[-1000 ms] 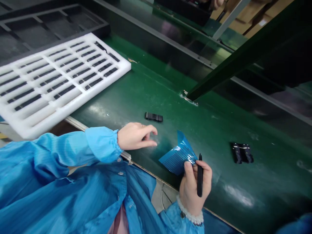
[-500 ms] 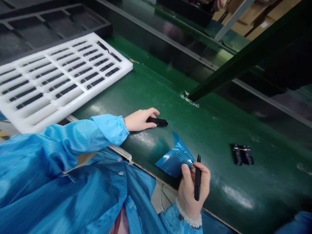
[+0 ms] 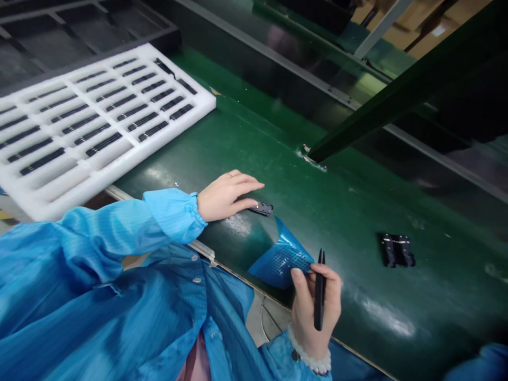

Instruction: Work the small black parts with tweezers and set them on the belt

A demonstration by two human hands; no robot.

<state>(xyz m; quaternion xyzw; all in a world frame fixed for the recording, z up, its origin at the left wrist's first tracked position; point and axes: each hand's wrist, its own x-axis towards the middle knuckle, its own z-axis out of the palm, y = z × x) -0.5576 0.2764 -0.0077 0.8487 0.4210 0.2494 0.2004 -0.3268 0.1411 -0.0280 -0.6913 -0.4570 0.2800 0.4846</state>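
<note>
My left hand (image 3: pixel 228 196) lies over the green bench, palm down, its fingers stretched out and apart. Its thumb tip touches the near end of a small black plastic part (image 3: pixel 262 208) that lies on the bench with its detailed side up. Black tweezers (image 3: pixel 319 296) stand upright in my right hand (image 3: pixel 313 307), tips pointing away from me and slightly apart. The same hand pinches the corner of a curled blue film sheet (image 3: pixel 280 264) with rows of small dark dots. The film's far edge rises close to the black part.
A white foam tray (image 3: pixel 130 164) with rows of slim black parts in slots sits at left, beside dark divided trays (image 3: pixel 55 39). Several black parts (image 3: pixel 398 250) lie together at right. A green post (image 3: pixel 357 119) slants up from the bench (image 3: pixel 238 137).
My left hand has loosened its grip on the black part and stretched its fingers. The part now shows its detailed side instead of a smooth one. The right hand has barely moved.
</note>
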